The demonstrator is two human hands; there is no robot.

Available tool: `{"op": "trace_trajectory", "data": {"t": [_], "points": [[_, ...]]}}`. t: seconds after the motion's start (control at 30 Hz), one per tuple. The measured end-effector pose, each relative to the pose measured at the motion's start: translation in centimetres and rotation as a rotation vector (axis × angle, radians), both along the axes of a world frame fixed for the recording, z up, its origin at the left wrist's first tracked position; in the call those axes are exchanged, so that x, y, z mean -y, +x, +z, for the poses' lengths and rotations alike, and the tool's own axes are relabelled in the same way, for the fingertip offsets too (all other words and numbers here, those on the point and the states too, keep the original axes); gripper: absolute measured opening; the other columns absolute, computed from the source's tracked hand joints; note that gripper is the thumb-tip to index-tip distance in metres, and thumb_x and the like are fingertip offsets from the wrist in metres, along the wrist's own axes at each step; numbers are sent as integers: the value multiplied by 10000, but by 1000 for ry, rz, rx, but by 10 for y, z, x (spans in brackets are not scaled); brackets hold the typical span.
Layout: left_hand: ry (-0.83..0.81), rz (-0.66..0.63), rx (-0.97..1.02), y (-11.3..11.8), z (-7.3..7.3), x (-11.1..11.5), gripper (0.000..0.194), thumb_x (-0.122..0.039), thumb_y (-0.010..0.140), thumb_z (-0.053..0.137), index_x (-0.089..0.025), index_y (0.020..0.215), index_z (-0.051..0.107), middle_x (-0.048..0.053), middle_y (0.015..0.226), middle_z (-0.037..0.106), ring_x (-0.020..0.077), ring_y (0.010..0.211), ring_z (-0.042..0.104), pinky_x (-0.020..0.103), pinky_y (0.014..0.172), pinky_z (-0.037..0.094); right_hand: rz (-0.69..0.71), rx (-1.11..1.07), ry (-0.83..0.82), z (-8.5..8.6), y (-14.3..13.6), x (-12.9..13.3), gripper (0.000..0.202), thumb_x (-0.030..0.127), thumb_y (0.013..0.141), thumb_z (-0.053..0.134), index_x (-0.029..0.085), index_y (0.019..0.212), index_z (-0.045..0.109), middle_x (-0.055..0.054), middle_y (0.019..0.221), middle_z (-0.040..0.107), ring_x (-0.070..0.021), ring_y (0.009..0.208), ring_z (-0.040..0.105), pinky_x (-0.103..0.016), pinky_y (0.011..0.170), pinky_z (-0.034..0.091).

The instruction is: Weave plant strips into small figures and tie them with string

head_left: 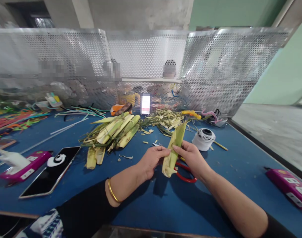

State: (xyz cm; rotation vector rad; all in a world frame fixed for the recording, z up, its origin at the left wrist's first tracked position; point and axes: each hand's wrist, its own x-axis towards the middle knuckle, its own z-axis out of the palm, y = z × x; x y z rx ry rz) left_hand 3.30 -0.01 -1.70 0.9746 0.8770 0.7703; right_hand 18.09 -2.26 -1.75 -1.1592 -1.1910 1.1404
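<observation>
Left hand [151,162]: thumb and forefinger pinching the edge of a long, pale-green, leafy husk [177,137].
Right hand [189,153]: gripping it too, thumb on its face.
Husk: tilted above the blue tabletop [138,211], near red-handled scissors [190,180].
Pressure: keep it light, I'd say; husk may split.
Writing: magenta plastic box [283,180], white marks, unreadable from here.

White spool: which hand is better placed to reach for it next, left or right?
Probably the right hand. It is nearer, with the white spool just beyond it, while the left hand is across the green husk. Both hands hold the husk, so the left would have to support it alone.
</observation>
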Motion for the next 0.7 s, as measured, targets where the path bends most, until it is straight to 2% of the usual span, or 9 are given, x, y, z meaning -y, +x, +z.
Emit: {"op": "trace_trajectory", "data": {"t": [0.13,0.27,0.4,0.53,0.6,0.7], "points": [[169,-35,-85,-2,4,2,209,-219,608,722,-157,730,563,-13,656,598,109,580,558,236,567,464,-137,46,50,-5,4,-4,304,451,667,695,181,776,608,14,652,591,-126,571,506,-261,533,409],[408,-56,-291,-1,3,5,293,-78,582,642,-182,826,519,-46,661,567,110,597,543,223,555,454,-251,216,134,-11,11,-8,260,435,715,654,186,767,598,11,656,581,-130,571,491,-266,526,406],[618,-24,-535,0,-2,5,217,-121,626,630,-188,813,542,-26,677,601,124,609,552,233,571,439,-291,357,176,-14,15,-10,257,437,750,627,183,775,600,7,642,573,-133,568,488,-260,508,416],[620,-3,-508,0,-5,3,84,-152,685,589,-176,766,586,-7,673,641,126,604,585,225,578,449,-329,378,199,-14,19,-11,269,439,762,623,178,828,619,-2,657,598,-141,578,511,-262,509,430],[623,14,-493,0,-6,3,68,-179,716,574,-172,773,610,-1,679,660,128,604,600,223,579,453,-323,358,195,-12,19,-11,261,432,762,625,182,839,623,-6,675,614,-146,587,526,-268,517,435],[717,44,-547,-1,-6,3,86,-230,759,560,-177,753,627,2,687,676,131,614,605,222,584,439,-289,331,193,-10,16,-10,237,415,749,637,184,798,621,1,668,612,-147,590,528,-272,526,432]]}}
